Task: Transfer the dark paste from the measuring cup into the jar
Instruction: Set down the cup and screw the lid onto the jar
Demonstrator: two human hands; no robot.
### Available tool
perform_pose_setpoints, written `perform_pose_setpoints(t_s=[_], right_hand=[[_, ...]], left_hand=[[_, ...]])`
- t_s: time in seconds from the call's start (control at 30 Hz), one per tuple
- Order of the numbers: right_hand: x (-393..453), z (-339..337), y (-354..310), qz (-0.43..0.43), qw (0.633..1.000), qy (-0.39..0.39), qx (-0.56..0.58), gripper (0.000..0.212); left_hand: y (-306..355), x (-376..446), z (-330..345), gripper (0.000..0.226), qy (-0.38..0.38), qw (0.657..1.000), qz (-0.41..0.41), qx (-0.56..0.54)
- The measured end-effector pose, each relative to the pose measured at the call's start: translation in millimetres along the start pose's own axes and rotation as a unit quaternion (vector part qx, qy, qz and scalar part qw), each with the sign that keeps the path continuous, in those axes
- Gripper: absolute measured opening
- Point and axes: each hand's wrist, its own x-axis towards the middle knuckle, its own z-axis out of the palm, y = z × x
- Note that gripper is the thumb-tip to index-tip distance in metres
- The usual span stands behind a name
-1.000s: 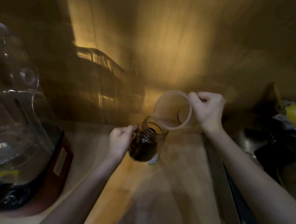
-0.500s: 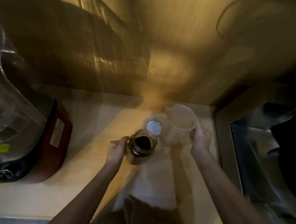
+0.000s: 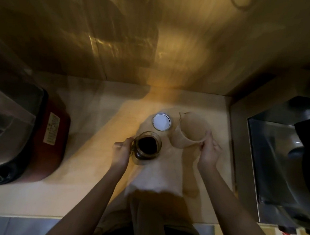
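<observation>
**Cup upright again, off the jar**

Your right hand (image 3: 208, 152) grips the measuring cup (image 3: 189, 133), now upright just right of the jar (image 3: 147, 148); a second ago it was tipped over the mouth. It looks empty. Your left hand (image 3: 121, 152) is closed on the jar's side. Dark paste (image 3: 146, 145) is inside; lid (image 3: 161, 122) behind.

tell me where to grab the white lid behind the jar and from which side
Grip the white lid by its rim, coming straight down from above. It lies flat on the counter, so only the edge gives the fingers purchase; the jar and measuring cup crowd its sides.
</observation>
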Motion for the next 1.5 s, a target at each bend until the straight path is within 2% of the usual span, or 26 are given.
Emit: perform_pose_setpoints(t_s=[0.1,0.2,0.3,0.4,0.47,0.5,0.57,0.63,0.7,0.77,0.87,0.93,1.07,1.2,1.3,1.4,1.43,1.5], right_hand=[[1,-2,4,-0.022,0.998,-0.012,-0.053,0.05],[0,-4,3,-0.057,0.989,-0.038,-0.128,0.054],[-2,-7,0,-0.083,0.971,-0.054,-0.217,0.046],[-6,-8,-9,-0.132,0.954,0.013,-0.267,0.032],[-13,-6,-22,-0.2,0.934,0.062,-0.29,0.027],[-19,-4,-30,-0.246,0.921,0.059,-0.295,0.026],[-33,4,-50,-0.354,0.887,-0.003,-0.297,0.017],[-46,19,-68,-0.412,0.862,-0.109,-0.276,0.012],[-58,40,-78,-0.396,0.848,-0.232,-0.265,0.013],[-65,66,-77,-0.322,0.838,-0.336,-0.284,0.017],[-57,101,-56,-0.21,0.823,-0.396,-0.349,0.034],[-45,118,-36,-0.177,0.805,-0.384,-0.416,0.046],[-24,136,-3,-0.117,0.78,-0.298,-0.538,0.066],[-11,143,27,-0.115,0.723,-0.225,-0.643,0.067],[-10,141,33,-0.101,0.747,-0.216,-0.62,0.069],[-7,137,36,-0.154,0.735,-0.214,-0.625,0.068],[-7,137,37,-0.162,0.742,-0.216,-0.614,0.067],[-7,137,33,-0.155,0.778,-0.227,-0.565,0.07]], left_hand=[[-3,-2,0,0.041,0.008,1.0,0.018,0.009],[-3,-5,0,0.034,0.012,0.999,0.033,0.017],[-4,-5,-2,0.036,0.011,0.998,0.047,0.032],[-10,-7,-6,0.044,-0.003,0.997,0.061,0.046],[-14,-6,-8,0.046,-0.004,0.995,0.069,0.067],[-16,-4,-9,0.046,-0.004,0.994,0.074,0.077],[-18,-2,-9,0.046,-0.006,0.993,0.074,0.089],[-18,-1,-11,0.05,-0.009,0.993,0.077,0.093],[-15,-2,-13,0.052,-0.01,0.992,0.089,0.084],[-12,-2,-15,0.052,-0.005,0.993,0.09,0.072],[-11,3,-19,0.051,-0.001,0.995,0.081,0.059],[-12,6,-20,0.051,-0.006,0.995,0.076,0.061],[-15,7,-22,0.051,-0.009,0.994,0.086,0.071],[-16,7,-22,0.052,-0.007,0.994,0.088,0.07],[-16,8,-24,0.053,-0.013,0.994,0.092,0.065],[-15,6,-24,0.051,-0.024,0.993,0.097,0.065],[-14,6,-24,0.051,-0.026,0.993,0.097,0.068],[-14,6,-25,0.05,-0.031,0.992,0.096,0.079]])
